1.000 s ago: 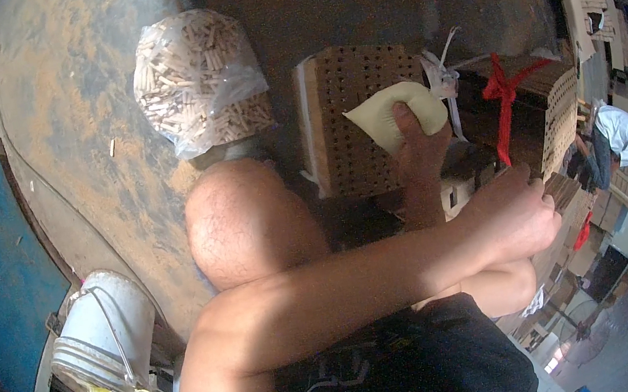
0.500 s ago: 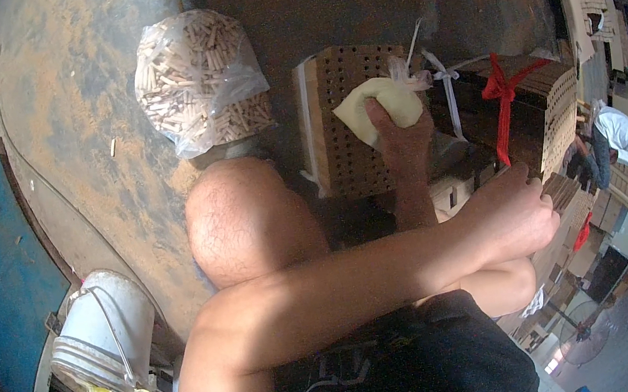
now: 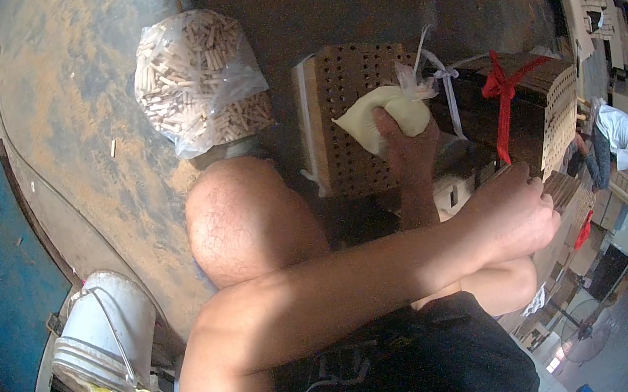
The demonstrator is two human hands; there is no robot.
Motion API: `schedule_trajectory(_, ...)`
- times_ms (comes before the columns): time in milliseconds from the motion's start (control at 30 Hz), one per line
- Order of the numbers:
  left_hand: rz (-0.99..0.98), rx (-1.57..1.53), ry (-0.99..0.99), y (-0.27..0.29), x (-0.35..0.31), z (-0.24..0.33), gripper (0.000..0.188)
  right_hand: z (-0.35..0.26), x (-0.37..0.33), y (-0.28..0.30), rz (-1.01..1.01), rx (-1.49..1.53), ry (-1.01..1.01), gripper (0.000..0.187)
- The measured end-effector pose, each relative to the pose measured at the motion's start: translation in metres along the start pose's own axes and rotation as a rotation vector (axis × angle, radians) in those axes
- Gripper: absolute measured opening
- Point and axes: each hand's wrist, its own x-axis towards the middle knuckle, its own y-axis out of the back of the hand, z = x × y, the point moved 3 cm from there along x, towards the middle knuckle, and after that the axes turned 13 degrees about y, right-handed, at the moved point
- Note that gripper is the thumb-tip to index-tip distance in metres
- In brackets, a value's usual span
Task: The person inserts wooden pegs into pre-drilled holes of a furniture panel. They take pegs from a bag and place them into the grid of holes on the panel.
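- Clearly visible well to the left of the right grip (image 3: pixel 412 149), a clear plastic bag (image 3: pixel 201 82) of short pale sticks lies where it lay half a second ago.
- Just beyond and to the left of the right grip stands a brown perforated block (image 3: pixel 336 73); some of its holes are covered by the pouch (image 3: pixel 362 124), and whether the two touch is hard to make out.
- The pale yellow pouch is in the right grip, its pointed corner jutting left and clear plastic bunched at its far end; it has sunk slightly toward the wearer since the previous frame.
- The right grip presses its thumb into the pouch, the other fingers out of sight beneath; its upright forearm vanishes behind the left forearm (image 3: pixel 345 285).
- Nearer and to the right, the left grip (image 3: pixel 509 206) is unmoved, back of the hand up, fingers curled; their tips are hidden, so I cannot tell whether it is closed or holding anything.
- Just beyond the left grip hangs a red ribbon (image 3: pixel 504 94), its lower end lost near the knuckles.
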Motion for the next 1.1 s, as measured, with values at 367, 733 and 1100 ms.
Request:
schedule_trajectory(367, 0.012, -0.031, -0.012, -0.008, 0.001, 0.002, 0.013, 0.002, -0.004, -0.005, -0.053, -0.264, 0.074, 0.045)
schedule_trajectory(733, -0.009, 0.009, -0.016, -0.011, 0.000, 0.003, 0.011, -0.012, -0.002, 0.014, 0.015, -0.079, 0.084, 0.038)
schedule_trajectory(1100, -0.017, 0.047, 0.014, -0.003, -0.002, 0.001, 0.011, 0.001, 0.005, 0.012, -0.038, -0.324, 0.115, 0.041)
